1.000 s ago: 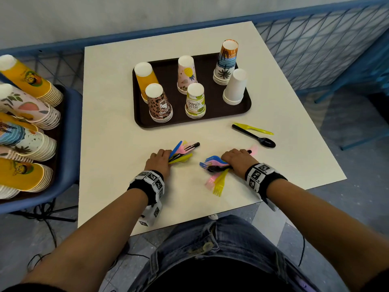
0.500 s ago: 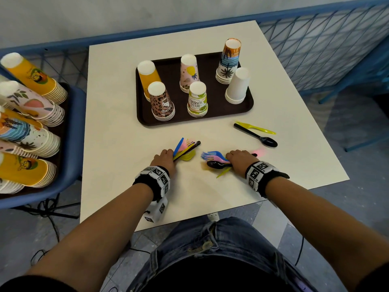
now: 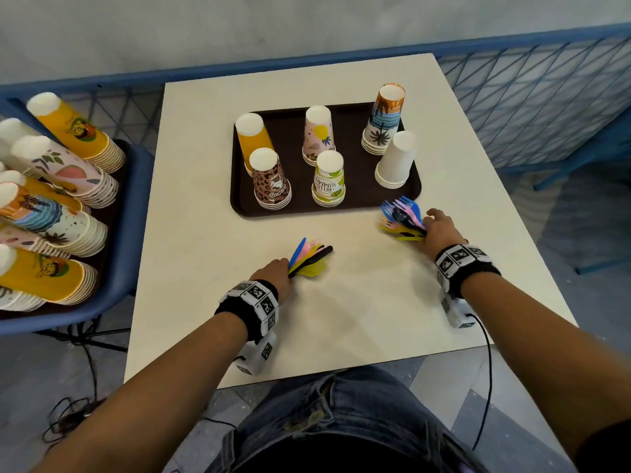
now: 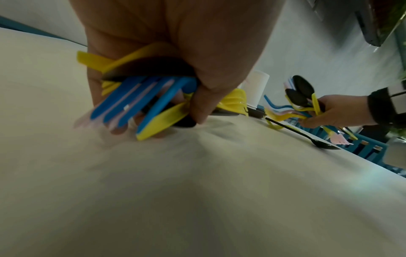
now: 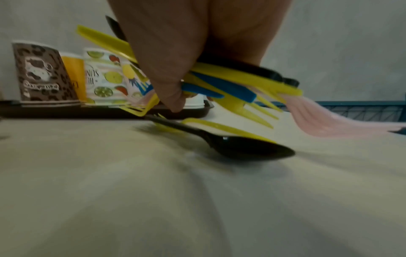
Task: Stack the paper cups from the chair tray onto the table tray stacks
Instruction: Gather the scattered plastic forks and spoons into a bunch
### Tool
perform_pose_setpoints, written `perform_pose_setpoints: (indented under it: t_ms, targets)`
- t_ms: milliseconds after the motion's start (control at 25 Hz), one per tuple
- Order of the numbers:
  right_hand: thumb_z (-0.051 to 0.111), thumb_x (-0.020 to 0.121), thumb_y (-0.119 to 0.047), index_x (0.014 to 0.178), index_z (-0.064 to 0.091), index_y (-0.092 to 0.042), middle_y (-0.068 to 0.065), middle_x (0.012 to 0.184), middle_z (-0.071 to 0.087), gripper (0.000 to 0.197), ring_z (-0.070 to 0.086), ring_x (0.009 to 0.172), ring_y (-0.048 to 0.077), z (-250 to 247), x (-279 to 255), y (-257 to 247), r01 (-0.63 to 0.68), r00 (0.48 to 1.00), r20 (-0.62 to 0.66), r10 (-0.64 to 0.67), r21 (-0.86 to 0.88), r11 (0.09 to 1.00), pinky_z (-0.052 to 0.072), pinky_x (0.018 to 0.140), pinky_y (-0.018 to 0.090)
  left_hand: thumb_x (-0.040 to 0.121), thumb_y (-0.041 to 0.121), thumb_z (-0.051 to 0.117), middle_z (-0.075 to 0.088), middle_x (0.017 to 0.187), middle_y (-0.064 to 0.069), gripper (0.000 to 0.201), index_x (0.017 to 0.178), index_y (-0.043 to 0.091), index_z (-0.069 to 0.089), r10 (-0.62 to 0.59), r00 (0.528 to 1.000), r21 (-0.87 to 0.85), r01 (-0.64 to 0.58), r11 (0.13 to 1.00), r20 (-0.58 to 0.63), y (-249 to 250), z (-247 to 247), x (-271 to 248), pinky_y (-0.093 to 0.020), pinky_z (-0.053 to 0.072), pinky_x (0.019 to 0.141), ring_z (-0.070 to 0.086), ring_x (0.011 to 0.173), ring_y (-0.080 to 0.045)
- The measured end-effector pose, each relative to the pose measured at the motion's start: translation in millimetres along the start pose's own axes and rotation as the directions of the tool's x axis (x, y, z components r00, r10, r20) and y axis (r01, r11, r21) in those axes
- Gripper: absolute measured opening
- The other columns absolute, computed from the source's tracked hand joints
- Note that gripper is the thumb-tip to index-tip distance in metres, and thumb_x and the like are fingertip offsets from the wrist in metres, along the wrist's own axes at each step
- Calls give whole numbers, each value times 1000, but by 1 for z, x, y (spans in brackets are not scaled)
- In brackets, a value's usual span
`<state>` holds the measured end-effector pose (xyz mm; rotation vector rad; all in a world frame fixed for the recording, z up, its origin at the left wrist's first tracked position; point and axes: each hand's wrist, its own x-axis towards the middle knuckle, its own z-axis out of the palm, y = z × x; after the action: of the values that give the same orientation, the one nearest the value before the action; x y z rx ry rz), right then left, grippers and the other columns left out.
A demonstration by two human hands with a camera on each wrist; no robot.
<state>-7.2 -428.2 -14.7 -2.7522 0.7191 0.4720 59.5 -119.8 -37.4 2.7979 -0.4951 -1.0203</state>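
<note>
Your left hand (image 3: pixel 273 273) grips a fan of plastic cutlery (image 3: pixel 309 257) low over the table (image 3: pixel 341 319), fingers curled round the handles. Your right hand (image 3: pixel 435 230) clamps a second bundle (image 3: pixel 403 216), forks and spoons splayed both ways. Just beneath that hand, a loose black spoon (image 5: pixel 222 144) and a yellow utensil (image 5: pixel 219 127) lie on the table.

Risk: both fists are full, so reaching for those two could spill the bundle. The splayed tines sit just beside the table tray (image 3: pixel 415 196); a sweep forward could knock the white cup stack (image 3: pixel 396 160).

Beyond your hands, six upturned stacks stand on that tray. Far off your left hand, the chair tray (image 3: pixel 116 206) holds long leaning cup stacks (image 3: pixel 61 165), untouched. Judgement: no free fingers, so cup stacking cannot start yet.
</note>
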Motion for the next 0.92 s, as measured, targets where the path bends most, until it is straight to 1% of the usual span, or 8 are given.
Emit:
perform_pose_setpoints:
  t_ms: [120,240,360,520,640,720,800,920]
  targets:
    - [43,93,-13,125,44,-6,19,131,47,33,48,118,37,7,3,-4,14,999,52,-10,-84,996,39,97,43,94,23,40,51,125,-18,30,118,6,46,10,1000,27,-10,1000,9,-1,1,-1,-41,42,91,53,111,-36]
    - [39,94,-11,135,34,-12,16,133,47,42,49,119,35,13,-3,-12,66,993,102,-55,-109,992,38,97,42,94,24,40,51,125,-17,30,118,7,45,7,1000,40,-8,999,9,-3,0,-1,-40,41,91,53,112,-36]
    - [37,93,-9,134,31,-10,18,130,49,41,53,114,36,22,-13,-28,117,984,148,-103,-87,989,41,93,42,95,25,40,52,124,-17,30,118,7,45,6,1000,42,-7,999,11,-2,0,-1,-39,42,91,54,111,-35]
    - [36,92,-9,129,32,-6,22,121,53,37,57,107,38,26,-19,-47,159,973,172,-157,1,987,44,87,42,94,25,42,57,118,-19,32,119,7,45,-31,999,-92,27,995,-39,0,-3,-9,-40,43,87,56,107,-37]
    - [37,92,-9,131,32,-5,24,119,55,39,56,108,37,21,-22,-65,239,948,212,-239,29,971,44,87,41,93,22,43,60,113,-22,33,121,7,42,-105,991,-247,81,966,-86,-2,-6,-20,-38,44,81,58,102,-39]
    - [37,92,-8,128,34,-5,24,116,57,37,57,106,37,18,-25,-81,299,928,216,-303,49,953,44,85,40,92,21,43,60,112,-23,33,122,6,41,-130,987,-291,97,952,-96,-7,-6,-27,-37,43,79,58,100,-39]
    - [38,91,-7,125,36,-5,24,113,59,35,58,103,38,16,-30,-101,354,907,221,-357,56,934,45,82,40,93,22,43,60,113,-23,33,122,6,41,-162,980,-319,118,941,-115,-16,-3,-35,-36,43,79,58,101,-39]
    - [39,90,-8,129,35,-6,23,113,60,39,58,102,38,22,-44,-133,395,880,251,-402,82,915,44,80,38,93,22,43,60,113,-23,32,121,5,42,-219,967,-388,154,909,-128,-41,7,-52,-38,43,82,58,102,-39]
